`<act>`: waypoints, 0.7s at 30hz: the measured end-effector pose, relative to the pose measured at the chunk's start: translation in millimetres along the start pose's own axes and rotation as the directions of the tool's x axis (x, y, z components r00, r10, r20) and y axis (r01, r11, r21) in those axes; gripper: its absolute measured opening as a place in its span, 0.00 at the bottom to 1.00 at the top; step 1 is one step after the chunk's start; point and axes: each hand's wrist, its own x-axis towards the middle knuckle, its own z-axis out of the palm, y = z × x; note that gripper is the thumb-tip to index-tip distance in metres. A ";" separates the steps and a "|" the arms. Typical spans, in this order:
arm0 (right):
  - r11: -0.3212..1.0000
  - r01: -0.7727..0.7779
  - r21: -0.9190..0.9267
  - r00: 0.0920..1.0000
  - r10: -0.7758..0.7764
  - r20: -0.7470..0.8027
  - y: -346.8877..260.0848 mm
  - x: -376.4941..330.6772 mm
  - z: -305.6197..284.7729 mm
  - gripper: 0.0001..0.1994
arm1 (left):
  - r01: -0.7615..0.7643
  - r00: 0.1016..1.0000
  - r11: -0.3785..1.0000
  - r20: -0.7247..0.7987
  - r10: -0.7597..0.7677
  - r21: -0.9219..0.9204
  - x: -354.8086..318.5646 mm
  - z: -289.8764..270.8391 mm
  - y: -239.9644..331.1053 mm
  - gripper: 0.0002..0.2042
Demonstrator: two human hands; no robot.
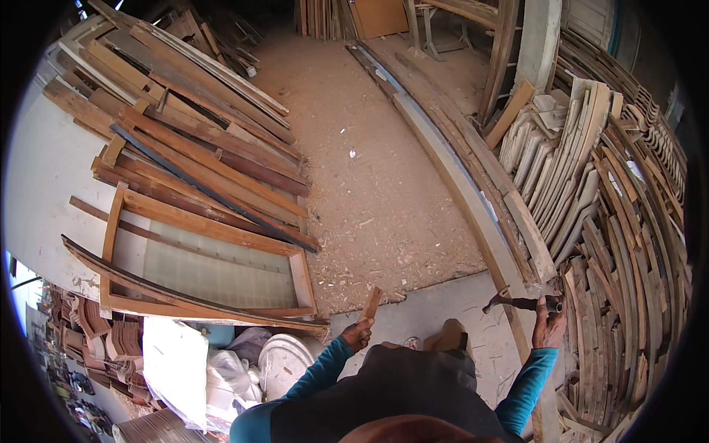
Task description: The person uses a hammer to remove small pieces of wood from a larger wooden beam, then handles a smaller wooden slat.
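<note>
The left hand (360, 334), at lower centre of the frame, is clamped around the lower end of a short wooden stick (371, 303), which points upward and slightly right from the fist. The right hand (548, 328), at lower right, is clamped on the handle of a claw hammer (517, 301); the hammer lies roughly level, its dark head pointing left, over the near end of a long plank (473, 196). Both forearms wear teal sleeves (528, 387) and enter from the lower edge. A brown shoe (450, 338) shows between the hands on a grey concrete patch of floor (436, 310). The long plank runs from the right hand diagonally up to upper centre, with further boards beside it. Above the concrete, the floor is covered in sawdust and wood chips (369, 162). On the left, a stack of brown boards (199, 140) leans against a white wall (44, 184), with a wooden frame holding a pale pane (207, 266) below it. At right, curved wooden slats (583, 170) stand closely packed. At lower left, white bags (177, 369) and a white bucket (284, 362) sit near the left sleeve.
</note>
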 end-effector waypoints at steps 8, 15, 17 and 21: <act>0.940 -0.088 0.330 0.996 0.091 0.007 -2.6 109.9 146.2 0.18 | -0.038 0.984 0.989 -0.179 0.011 -0.143 61.4 -37.1 31.9 0.23; 0.837 -0.137 0.530 0.953 0.256 -0.159 13.3 235.7 222.6 0.18 | 0.211 0.848 0.923 -0.529 -0.009 0.322 128.5 -54.5 86.3 0.20; 0.855 -0.208 0.475 0.956 0.281 -0.087 -10.1 278.5 248.7 0.18 | 0.200 0.827 0.931 -0.562 0.007 0.306 147.2 -51.1 115.8 0.19; 0.847 -0.209 0.489 0.978 0.178 0.110 -52.6 360.0 316.1 0.16 | 0.149 0.789 0.951 -0.612 0.051 0.271 168.8 -45.3 175.7 0.19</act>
